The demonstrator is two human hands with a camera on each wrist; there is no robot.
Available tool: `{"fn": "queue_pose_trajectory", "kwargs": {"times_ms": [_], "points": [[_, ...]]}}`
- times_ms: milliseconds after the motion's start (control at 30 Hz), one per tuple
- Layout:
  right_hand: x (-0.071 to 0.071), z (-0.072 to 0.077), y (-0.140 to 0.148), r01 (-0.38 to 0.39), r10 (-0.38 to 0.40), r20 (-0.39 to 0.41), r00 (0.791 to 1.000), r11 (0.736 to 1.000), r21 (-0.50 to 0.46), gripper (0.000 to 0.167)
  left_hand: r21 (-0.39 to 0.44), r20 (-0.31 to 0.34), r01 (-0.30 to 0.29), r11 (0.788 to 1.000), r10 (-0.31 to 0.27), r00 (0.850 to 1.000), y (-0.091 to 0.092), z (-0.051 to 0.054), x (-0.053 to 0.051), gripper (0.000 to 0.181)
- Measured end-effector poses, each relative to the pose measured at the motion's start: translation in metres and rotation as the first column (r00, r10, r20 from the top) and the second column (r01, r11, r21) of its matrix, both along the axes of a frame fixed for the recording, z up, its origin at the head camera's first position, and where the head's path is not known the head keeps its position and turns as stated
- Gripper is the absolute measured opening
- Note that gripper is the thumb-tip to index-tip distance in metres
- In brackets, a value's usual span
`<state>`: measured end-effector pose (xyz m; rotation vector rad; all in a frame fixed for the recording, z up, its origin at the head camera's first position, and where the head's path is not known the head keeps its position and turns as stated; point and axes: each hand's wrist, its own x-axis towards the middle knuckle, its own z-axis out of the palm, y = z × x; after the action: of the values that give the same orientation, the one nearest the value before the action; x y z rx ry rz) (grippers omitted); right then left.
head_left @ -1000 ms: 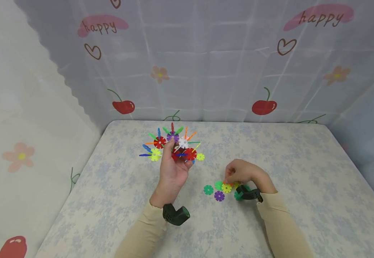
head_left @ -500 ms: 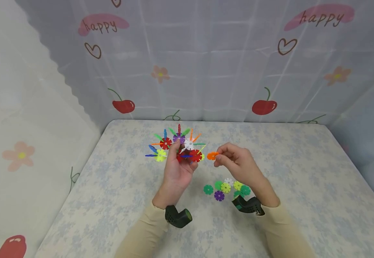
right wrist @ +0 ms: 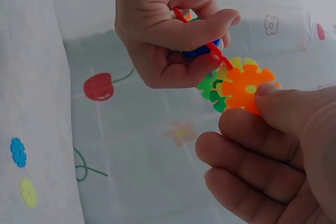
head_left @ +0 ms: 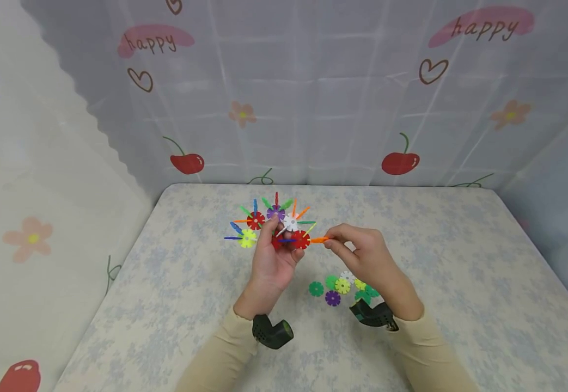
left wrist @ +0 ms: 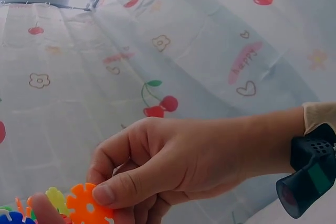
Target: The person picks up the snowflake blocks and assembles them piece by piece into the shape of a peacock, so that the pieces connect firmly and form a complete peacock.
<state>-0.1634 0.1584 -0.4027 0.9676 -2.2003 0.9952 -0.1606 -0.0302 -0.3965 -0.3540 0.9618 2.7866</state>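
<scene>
My left hand point(head_left: 274, 264) grips a built-up cluster of notched plastic snowflake discs above the table. Red discs point(head_left: 256, 220), a purple one point(head_left: 276, 213), a white one point(head_left: 291, 222) and a yellow one point(head_left: 248, 238) face up in it, with several coloured discs standing edge-on around them. Between thumb and forefinger, my right hand point(head_left: 369, 250) pinches an orange snowflake disc point(right wrist: 241, 88). That disc is at the cluster's right side, in line with a red disc; in the right wrist view it overlaps a yellow one. Whether they are slotted together I cannot tell.
Loose snowflake discs lie in a group on the table below my right hand, among them a purple one point(head_left: 333, 298), a green one point(head_left: 316, 288) and a yellow one point(head_left: 342, 286). A patterned curtain point(head_left: 308, 109) hangs behind the table point(head_left: 166, 305).
My right hand has picked the orange disc from the loose group and brought it up and left to the cluster. My left hand with the cluster has shifted a little to the right.
</scene>
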Motion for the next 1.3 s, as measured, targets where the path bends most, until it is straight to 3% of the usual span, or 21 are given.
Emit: {"fn": "queue_pose_trajectory", "kwargs": {"times_ms": [133,267,400,733,900,1133,1300], "points": [[-0.001,-0.001,0.0,-0.001,0.001,-0.031,1.0,1.0,0.01,0.008,-0.011,-0.001,-0.005,1.0,0.005,1.0,-0.001,0.0,0.0,0.028],[-0.002,-0.003,-0.002,0.012,-0.012,-0.065,0.998,1.0,0.014,0.009,-0.015,-0.002,0.002,1.0,-0.002,1.0,-0.002,0.0,0.0,0.027],[-0.003,-0.004,-0.003,0.02,-0.018,-0.093,0.995,1.0,0.015,0.021,-0.017,-0.008,0.002,1.0,-0.002,1.0,-0.002,0.0,0.001,0.027],[-0.008,-0.012,-0.008,-0.009,0.01,-0.133,0.991,1.0,0.01,0.008,-0.021,0.0,-0.024,1.0,0.024,1.0,0.001,-0.001,0.002,0.027],[-0.009,-0.013,-0.009,-0.007,0.008,-0.156,0.988,1.0,0.008,0.034,-0.069,-0.004,-0.019,0.997,0.019,1.0,0.003,-0.004,0.0,0.026],[-0.007,-0.016,-0.012,0.004,0.004,-0.17,0.985,0.999,0.052,0.022,-0.107,-0.034,-0.046,0.993,0.043,0.999,0.004,-0.005,0.0,0.026],[-0.007,-0.019,-0.015,0.017,-0.013,-0.184,0.983,1.0,0.019,0.041,-0.081,-0.03,-0.03,0.996,0.028,0.999,0.004,-0.007,-0.001,0.026]]}}
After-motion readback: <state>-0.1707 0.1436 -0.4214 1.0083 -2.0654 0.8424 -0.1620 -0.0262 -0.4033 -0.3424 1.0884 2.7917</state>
